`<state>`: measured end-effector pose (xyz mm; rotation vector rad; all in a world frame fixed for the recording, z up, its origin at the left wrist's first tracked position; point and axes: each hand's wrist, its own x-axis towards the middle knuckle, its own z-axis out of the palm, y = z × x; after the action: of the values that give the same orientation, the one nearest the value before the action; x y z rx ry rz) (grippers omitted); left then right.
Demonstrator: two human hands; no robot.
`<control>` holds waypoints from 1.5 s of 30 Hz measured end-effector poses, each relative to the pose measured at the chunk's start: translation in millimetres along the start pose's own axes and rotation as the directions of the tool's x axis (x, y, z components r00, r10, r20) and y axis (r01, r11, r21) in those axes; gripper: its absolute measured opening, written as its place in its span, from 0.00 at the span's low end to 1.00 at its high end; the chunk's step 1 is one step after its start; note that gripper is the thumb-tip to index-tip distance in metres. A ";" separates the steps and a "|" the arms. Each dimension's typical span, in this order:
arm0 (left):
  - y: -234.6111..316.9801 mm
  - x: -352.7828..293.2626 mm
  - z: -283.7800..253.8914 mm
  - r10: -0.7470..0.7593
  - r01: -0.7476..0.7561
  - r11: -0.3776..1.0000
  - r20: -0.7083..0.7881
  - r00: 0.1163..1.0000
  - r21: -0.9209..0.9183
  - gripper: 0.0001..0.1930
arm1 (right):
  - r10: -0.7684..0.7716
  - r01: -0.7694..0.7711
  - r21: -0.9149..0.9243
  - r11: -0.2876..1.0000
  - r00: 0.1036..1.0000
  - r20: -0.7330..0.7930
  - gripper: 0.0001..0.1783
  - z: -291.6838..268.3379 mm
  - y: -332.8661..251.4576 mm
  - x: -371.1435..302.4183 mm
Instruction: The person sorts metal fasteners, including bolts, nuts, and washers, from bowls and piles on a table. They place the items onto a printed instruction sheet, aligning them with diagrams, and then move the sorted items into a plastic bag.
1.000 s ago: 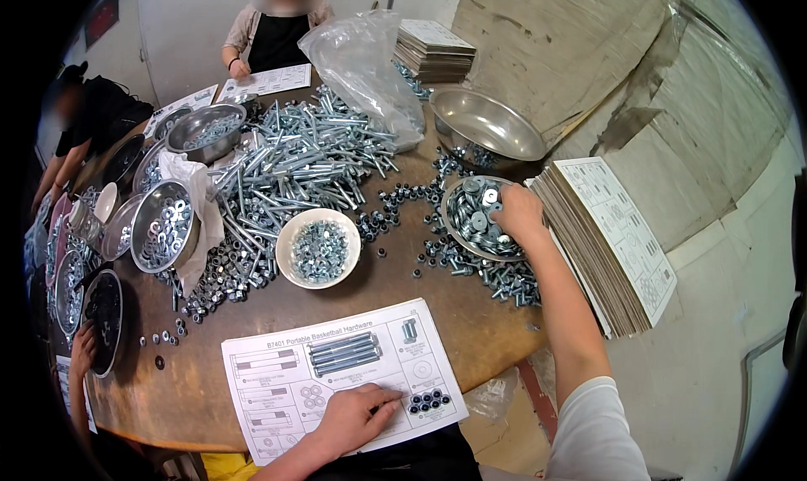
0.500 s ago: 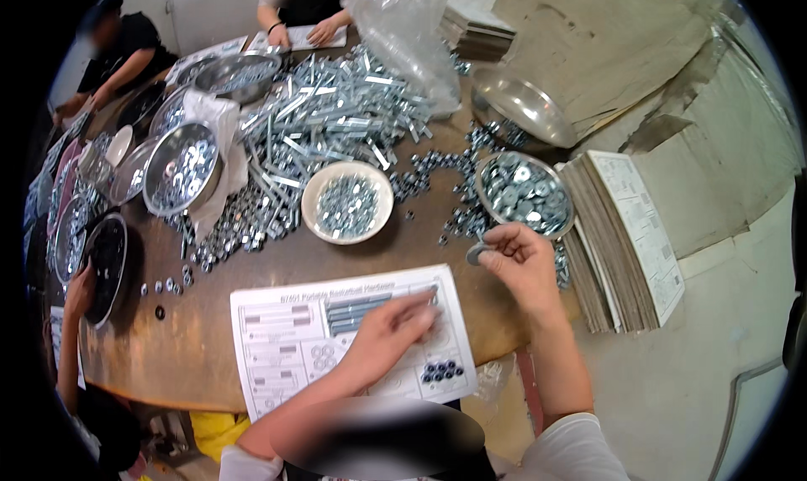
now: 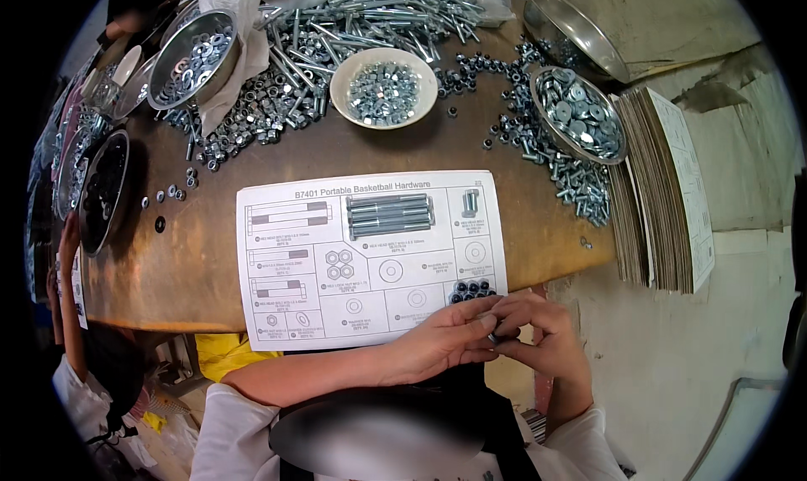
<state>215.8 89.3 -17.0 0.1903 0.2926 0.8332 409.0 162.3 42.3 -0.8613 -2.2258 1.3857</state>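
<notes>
My two hands meet at the lower right corner of a printed paper sheet [image 3: 437, 320]. Between the fingertips of my left hand [image 3: 441, 338] and my right hand [image 3: 546, 334] shows the edge of a grey metal washer [image 3: 493, 338]; the fingers cover most of it. Both hands are closed around it, and I cannot tell if there is more than one. On the sheet lie a row of long hex bolts [image 3: 388, 216], a few short bolts [image 3: 471, 202] and several dark lock nuts [image 3: 466, 294], partly beside my fingers.
A steel bowl [image 3: 582, 155] of large washers stands right, near loose short bolts [image 3: 584, 191] and stacked cards [image 3: 651, 195]. A white bowl [image 3: 382, 125] of nuts stands behind the sheet, before piled bolts [image 3: 361, 10]. Another person's hand [image 3: 69, 233] is at a black bowl [image 3: 105, 199], left.
My right hand has come down from beside the washer bowl with the washer. My left hand has left the sheet's upper right and joined it. The view has tilted downward.
</notes>
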 end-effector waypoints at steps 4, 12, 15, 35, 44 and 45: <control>0.3 2.2 6.2 -0.015 0.014 1.000 -0.021 1.000 -0.003 0.31 | 0.185 -0.186 0.140 0.972 0.983 0.023 0.17 -5.4 -2.5 6.8; -4.1 0.0 5.4 -0.349 0.281 0.891 0.143 0.926 0.356 0.30 | -0.150 0.051 -0.522 0.852 0.977 -0.148 0.12 8.6 55.4 65.3; 6.3 -5.0 5.3 -0.333 0.283 0.901 0.108 0.937 0.329 0.28 | -0.139 0.066 -0.591 0.804 0.987 -0.078 0.11 11.1 47.6 73.2; 94.4 -162.3 -42.0 0.699 -0.391 0.645 -0.300 0.650 0.656 0.20 | -0.155 -0.033 -0.954 0.297 0.984 -0.083 0.10 23.6 35.2 337.2; 52.6 -246.4 -123.7 0.968 0.230 0.228 -0.194 -0.162 0.946 0.10 | -0.448 0.479 -0.311 0.821 0.878 0.170 0.04 125.6 -43.4 223.0; 55.4 -241.4 -123.2 0.981 0.434 0.018 0.068 -0.180 0.901 0.06 | -0.479 0.554 -0.323 0.767 0.830 0.286 0.06 149.6 -46.6 199.6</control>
<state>-16.9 -48.9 -74.1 1.0618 2.5654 1.5784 157.2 181.9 17.6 -0.1694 -2.6650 0.7883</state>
